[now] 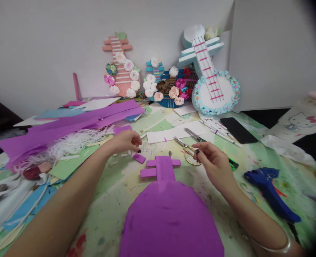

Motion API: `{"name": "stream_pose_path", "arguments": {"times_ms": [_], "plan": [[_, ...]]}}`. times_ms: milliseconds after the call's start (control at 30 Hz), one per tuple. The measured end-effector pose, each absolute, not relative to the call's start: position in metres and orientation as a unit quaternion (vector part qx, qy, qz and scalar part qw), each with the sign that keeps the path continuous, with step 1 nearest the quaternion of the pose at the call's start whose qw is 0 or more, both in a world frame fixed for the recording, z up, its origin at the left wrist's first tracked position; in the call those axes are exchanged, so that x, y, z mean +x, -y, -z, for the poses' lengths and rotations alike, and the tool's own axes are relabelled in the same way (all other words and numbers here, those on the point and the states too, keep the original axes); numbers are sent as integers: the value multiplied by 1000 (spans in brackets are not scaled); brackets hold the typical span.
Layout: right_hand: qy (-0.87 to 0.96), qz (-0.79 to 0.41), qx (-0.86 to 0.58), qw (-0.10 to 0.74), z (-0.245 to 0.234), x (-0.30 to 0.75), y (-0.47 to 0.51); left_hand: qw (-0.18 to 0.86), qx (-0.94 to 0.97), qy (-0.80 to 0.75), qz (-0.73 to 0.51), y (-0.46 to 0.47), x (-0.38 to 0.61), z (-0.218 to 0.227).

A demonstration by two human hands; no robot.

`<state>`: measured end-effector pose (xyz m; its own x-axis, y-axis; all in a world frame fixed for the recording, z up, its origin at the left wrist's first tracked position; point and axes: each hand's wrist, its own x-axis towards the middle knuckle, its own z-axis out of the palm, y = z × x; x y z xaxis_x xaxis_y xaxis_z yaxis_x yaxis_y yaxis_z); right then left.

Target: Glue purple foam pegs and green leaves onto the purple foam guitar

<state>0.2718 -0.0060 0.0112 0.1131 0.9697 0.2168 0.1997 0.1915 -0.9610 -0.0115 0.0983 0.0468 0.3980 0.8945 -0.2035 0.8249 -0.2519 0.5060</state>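
A purple cardboard guitar shape (171, 217) lies in front of me, its neck pointing away and small crosspieces sticking out on both sides. My left hand (126, 141) hovers left of the neck, fingers bent, thumb and fingertips apart with nothing visible between them. Just below its fingertips is a small purple block (138, 158). Right of the neck, my right hand (213, 160) has thumb and forefinger closed at the handle of gold-handled scissors (188, 150), whose blades point away to the left. A green-and-black cutter (233, 164) lies partly hidden behind that hand.
Decorated paper guitars, one pink (122, 84) and one white-blue (208, 85), lean at the wall. Purple paper (75, 119) and white string (64, 144) pile up at left. A blue glue gun (271, 192) and black phone (238, 129) lie at right.
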Motion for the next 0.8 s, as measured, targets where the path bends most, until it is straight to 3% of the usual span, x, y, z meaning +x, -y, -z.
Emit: {"name": "stream_pose_path", "arguments": {"times_ms": [367,600,667,800], "plan": [[551,-333,-564,518,-18,269,13,303,822,-480,39,-96,-12,-35],[554,-174,-592,559,-27,284,23,320,826,-464,-5,-97,-15,-36],[570,-91,-634,514,-33,299,38,310,825,-471,-38,-97,-15,-41],[537,119,-770,323,-20,353,77,340,800,-470,-151,-94,-13,-52]]}}
